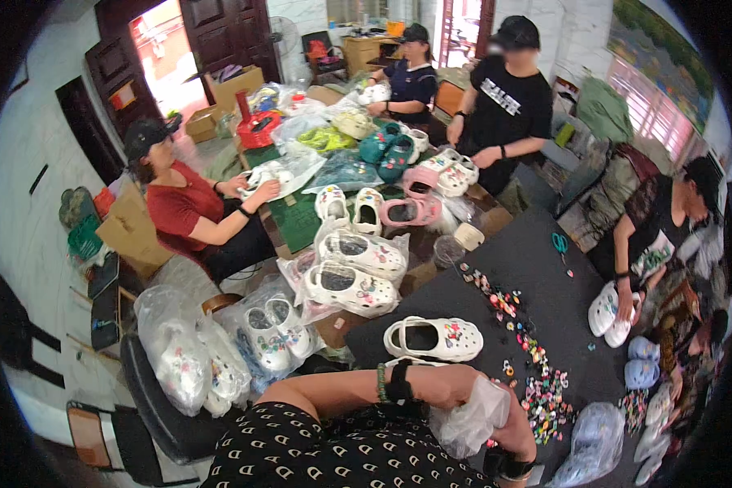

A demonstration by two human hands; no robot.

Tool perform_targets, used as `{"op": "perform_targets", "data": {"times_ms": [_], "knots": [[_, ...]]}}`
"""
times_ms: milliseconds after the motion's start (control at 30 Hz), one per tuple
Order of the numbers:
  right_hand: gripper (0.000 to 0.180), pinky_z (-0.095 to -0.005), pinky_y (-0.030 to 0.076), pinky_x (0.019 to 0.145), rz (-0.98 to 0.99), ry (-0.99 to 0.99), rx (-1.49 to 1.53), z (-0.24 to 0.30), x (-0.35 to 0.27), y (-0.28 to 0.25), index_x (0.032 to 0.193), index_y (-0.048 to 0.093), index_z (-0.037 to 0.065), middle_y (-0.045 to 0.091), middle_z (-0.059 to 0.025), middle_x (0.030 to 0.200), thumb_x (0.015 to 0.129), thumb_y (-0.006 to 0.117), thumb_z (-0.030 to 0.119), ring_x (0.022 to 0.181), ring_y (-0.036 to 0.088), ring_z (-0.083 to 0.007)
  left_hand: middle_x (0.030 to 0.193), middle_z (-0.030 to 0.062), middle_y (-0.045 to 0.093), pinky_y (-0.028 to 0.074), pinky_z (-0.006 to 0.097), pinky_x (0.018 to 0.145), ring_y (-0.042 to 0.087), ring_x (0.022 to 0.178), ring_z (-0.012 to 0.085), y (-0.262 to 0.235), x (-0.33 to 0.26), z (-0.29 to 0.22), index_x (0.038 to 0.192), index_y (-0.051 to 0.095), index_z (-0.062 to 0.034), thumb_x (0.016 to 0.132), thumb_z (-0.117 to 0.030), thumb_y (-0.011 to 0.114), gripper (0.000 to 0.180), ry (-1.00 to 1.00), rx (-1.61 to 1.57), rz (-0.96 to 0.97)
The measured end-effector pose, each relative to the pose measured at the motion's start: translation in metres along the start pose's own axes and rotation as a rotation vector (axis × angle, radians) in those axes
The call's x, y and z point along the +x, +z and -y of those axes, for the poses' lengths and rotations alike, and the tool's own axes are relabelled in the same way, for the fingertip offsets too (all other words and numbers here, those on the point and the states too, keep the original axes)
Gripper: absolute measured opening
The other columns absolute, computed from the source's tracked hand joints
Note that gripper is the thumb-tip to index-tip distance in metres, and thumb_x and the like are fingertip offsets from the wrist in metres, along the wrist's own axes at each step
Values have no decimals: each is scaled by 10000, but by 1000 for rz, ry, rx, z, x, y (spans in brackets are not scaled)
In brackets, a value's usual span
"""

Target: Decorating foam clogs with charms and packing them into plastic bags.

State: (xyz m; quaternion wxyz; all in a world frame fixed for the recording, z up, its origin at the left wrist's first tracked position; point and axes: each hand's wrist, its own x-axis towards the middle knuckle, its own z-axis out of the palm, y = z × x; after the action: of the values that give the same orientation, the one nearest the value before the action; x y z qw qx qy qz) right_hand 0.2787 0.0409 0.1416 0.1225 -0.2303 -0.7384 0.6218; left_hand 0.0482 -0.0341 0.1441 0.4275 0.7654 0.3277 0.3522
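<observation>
A crumpled see-through plastic bag (470, 416) is bunched between my two hands, low in the view. My left hand (454, 385) reaches across from the left and grips it, its fingers mostly covered by the film. On the bag's other side, my right hand (519, 433) closes on it, fingers partly hidden. Just beyond my left arm lies a white clog (437, 338) with colourful charms on its toe. Its neighbour, a second white clog (409, 360), is largely covered by my arm. Small loose charms (547, 398) are heaped right of my hands.
Bagged white clogs (272, 333) sit at my left, and more clogs (354, 276) crowd the table ahead. Teal scissors (559, 242) lie on the black tabletop (496, 236). Several people work around the tables. A bagged blue pair (591, 447) is at lower right.
</observation>
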Motion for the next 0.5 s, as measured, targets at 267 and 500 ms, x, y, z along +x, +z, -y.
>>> {"op": "perform_targets", "data": {"times_ms": [267, 500], "knots": [[447, -305, 503, 831, -388, -127, 94, -11, 1, -10, 1135, 577, 9, 645, -70, 1078, 717, 737, 16, 941, 624, -147, 1087, 68, 588, 363, 429, 938, 461, 1134, 295, -7, 9, -9, 726, 596, -38, 599, -52, 664, 145, 287, 216, -480], [455, -319, 452, 892, -938, -313, -116, -13, 7, -23, 1216, 488, -52, 595, -113, 1128, 829, 662, 112, 1026, 570, -186, 1436, 91, 325, 319, 360, 1043, 352, 1300, 215, -24, -14, -17, 1457, 250, -117, 952, -213, 513, 578, -59, -429, -621]]}}
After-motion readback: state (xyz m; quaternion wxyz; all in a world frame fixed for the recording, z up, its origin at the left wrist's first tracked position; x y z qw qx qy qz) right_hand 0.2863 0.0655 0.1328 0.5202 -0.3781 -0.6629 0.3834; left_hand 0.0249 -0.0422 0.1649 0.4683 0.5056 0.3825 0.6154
